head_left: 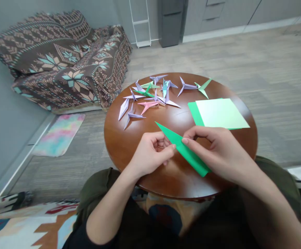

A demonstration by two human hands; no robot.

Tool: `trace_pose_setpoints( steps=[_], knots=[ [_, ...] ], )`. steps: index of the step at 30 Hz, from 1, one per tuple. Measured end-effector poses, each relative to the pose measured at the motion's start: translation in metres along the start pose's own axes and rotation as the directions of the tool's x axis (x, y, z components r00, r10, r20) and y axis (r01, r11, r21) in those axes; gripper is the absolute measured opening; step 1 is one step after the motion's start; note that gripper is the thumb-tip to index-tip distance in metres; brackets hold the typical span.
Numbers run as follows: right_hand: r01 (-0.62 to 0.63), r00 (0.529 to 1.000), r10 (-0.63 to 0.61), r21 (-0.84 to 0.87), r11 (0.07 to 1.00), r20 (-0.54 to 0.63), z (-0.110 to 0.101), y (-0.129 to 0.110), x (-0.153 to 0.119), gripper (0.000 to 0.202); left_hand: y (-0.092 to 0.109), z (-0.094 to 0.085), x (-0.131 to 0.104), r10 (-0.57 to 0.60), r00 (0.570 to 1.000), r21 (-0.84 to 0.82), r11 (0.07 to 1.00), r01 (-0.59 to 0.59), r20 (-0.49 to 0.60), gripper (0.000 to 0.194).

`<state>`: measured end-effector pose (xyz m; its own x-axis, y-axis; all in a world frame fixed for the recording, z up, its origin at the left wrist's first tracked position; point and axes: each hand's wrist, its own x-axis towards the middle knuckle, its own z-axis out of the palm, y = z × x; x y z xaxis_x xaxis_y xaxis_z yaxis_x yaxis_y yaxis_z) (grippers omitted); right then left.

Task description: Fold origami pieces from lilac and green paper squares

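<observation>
A folded green sheet of origami paper (189,155) is held above the round table (150,183), its sharp point aimed up and left. My left hand (154,152) pinches its left edge, thumb on top and fingers curled beneath. My right hand (215,148) grips the upper edge near the middle between thumb and index finger. Beyond the hands lie several folded paper figures in purple, green and pink, among them a pink one (149,105) and a purple one (132,117). Pale green square sheets (221,112) lie over darker green ones (195,114) behind my right hand.
A sofa under a patterned cover (69,62) stands at the back left, with a pastel mat (59,135) on the floor before it. A white rack (141,26) and grey cabinets (218,17) line the far wall. My knees flank the table's near edge.
</observation>
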<state>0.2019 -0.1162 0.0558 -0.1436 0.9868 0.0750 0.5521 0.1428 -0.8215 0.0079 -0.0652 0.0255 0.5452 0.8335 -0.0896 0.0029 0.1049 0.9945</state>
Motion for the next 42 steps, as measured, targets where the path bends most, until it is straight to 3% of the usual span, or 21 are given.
trace_pose_setpoints(
  steps=[10,16,25,42],
  knots=[
    [-0.038,0.999,0.038,0.057,0.998,0.003,0.000,0.000,0.000,0.019,0.000,0.000,0.000,0.019,1.000,0.009,1.000,-0.019,-0.008,0.028],
    [-0.102,0.974,0.078,0.100,0.990,0.215,-0.004,0.003,0.000,0.021,0.002,-0.001,-0.002,-0.004,1.000,0.025,1.000,0.004,0.008,0.022],
    [-0.100,0.935,0.076,0.051,0.994,0.346,-0.009,0.005,-0.002,0.026,0.003,-0.008,-0.002,-0.030,0.998,0.123,0.992,0.022,0.062,0.009],
    [-0.031,0.895,0.032,-0.009,0.999,0.444,-0.011,0.007,-0.004,0.024,0.008,-0.035,0.003,0.014,1.000,0.147,0.989,-0.014,0.001,0.010]
  ],
)
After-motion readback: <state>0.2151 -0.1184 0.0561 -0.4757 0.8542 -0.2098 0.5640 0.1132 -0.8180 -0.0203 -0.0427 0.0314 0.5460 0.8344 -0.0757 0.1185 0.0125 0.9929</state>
